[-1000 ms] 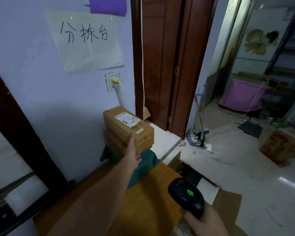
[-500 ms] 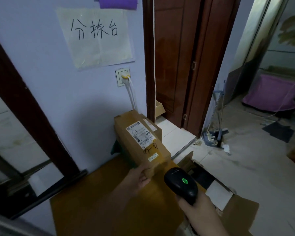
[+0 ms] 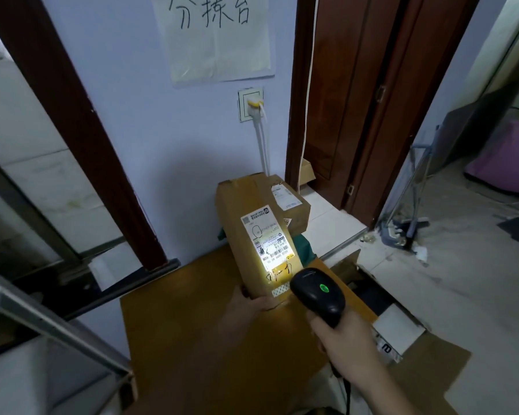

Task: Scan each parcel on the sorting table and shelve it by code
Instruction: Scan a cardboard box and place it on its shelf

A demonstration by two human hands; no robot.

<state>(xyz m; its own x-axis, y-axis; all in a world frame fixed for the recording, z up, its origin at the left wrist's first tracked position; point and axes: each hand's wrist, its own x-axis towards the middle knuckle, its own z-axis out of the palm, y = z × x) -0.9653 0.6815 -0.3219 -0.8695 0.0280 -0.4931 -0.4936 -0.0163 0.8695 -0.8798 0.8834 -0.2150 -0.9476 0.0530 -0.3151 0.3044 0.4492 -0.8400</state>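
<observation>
My left hand (image 3: 249,304) grips the near end of a long brown cardboard parcel (image 3: 240,223), tilted up over the wooden sorting table (image 3: 192,319). The parcel's white shipping label (image 3: 267,244) faces up and is lit brightly. My right hand (image 3: 345,339) holds a black barcode scanner (image 3: 318,295) with a green light on top, its head just below the label. A second brown parcel (image 3: 291,202) with its own label lies behind, against the wall, on a green cloth (image 3: 304,250).
A paper sign (image 3: 216,34) hangs on the wall above a socket (image 3: 250,104) with cables. A brown door (image 3: 357,100) stands right. An open cardboard box (image 3: 396,333) lies on the floor to the right. A metal shelf frame (image 3: 42,319) sits at lower left.
My left hand has pulled the top parcel off the stack toward me and tilted it. The scanner has come up to the label, which is now lit.
</observation>
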